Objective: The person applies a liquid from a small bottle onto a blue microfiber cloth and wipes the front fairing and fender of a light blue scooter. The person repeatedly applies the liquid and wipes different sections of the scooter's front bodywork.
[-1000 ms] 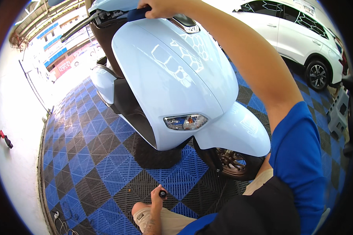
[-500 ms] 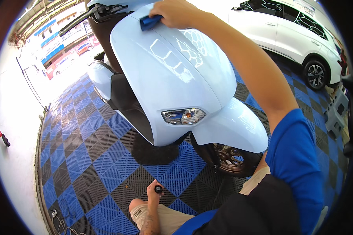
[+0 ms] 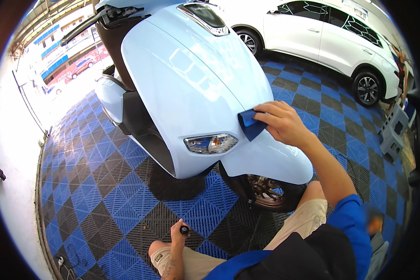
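A pale blue scooter [image 3: 191, 74] stands in front of me, its front panel facing me. My right hand [image 3: 282, 121] grips a dark blue cloth [image 3: 248, 128] with a brighter blue folded top, pressed on the lower front panel just above and right of the clear indicator lamp [image 3: 211, 143]. A thin seam runs down the panel to the cloth. My left hand [image 3: 177, 233] holds a small black bottle [image 3: 184, 229] low over my left leg, apart from the scooter. The bronze-rimmed front wheel [image 3: 268, 190] is below the front fender [image 3: 284, 165].
A white car [image 3: 340, 51] is parked behind at the right, near a grey plastic step stool [image 3: 393, 133] and a partly visible person [image 3: 401, 70]. A white wall [image 3: 11, 186] runs along the left. Cables [image 3: 65, 263] lie on the blue and black tiled floor [image 3: 107, 205] at lower left.
My right hand has swept the cloth from the top of the front panel down to its lower part near the lamp. My left hand still holds the bottle low.
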`<action>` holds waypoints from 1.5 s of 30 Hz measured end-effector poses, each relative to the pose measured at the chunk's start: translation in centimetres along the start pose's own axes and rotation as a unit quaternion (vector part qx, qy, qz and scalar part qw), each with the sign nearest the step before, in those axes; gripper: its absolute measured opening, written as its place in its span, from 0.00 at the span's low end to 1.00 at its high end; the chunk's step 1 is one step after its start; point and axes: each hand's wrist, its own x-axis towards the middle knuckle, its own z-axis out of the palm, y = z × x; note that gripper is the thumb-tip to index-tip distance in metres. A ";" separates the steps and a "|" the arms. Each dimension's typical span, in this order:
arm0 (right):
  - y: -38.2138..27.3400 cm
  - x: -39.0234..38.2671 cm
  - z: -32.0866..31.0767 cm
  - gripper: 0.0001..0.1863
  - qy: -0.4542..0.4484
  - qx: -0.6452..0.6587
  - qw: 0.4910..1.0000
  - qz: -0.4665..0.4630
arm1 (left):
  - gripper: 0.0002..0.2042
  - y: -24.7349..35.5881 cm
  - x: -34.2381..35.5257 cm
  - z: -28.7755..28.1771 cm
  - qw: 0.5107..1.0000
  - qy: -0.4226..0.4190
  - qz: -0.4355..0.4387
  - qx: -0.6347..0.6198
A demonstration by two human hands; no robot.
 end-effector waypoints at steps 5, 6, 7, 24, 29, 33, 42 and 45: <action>3.8 9.1 -0.3 0.17 0.036 -0.013 0.997 -0.064 | 0.21 0.2 -0.2 0.3 1.000 0.007 -0.004 -0.019; 4.7 11.8 -0.4 0.17 0.016 -0.020 0.998 -0.060 | 0.20 0.3 -0.2 0.1 1.000 -0.001 -0.007 -0.013; 5.3 14.5 -0.4 0.18 0.014 -0.051 0.997 -0.055 | 0.20 0.3 -0.2 0.0 1.000 -0.009 -0.011 -0.007; 9.2 35.8 0.3 0.17 0.071 0.033 0.996 -0.032 | 0.20 0.9 -0.2 1.2 0.999 0.033 0.014 -0.026; 7.7 28.6 -0.2 0.17 0.074 0.017 0.997 -0.009 | 0.20 0.4 0.4 0.9 1.000 0.015 0.019 -0.009; 6.6 21.2 0.6 0.16 0.107 -0.022 0.994 0.002 | 0.20 0.1 0.7 0.7 1.000 0.021 0.011 0.002; 2.6 2.7 1.6 0.18 0.099 0.060 0.992 0.056 | 0.21 -0.2 1.1 0.5 0.999 0.007 -0.008 0.041; 1.8 -1.2 2.1 0.18 0.097 0.055 0.992 0.060 | 0.21 -0.4 1.2 0.3 0.999 -0.009 -0.003 0.034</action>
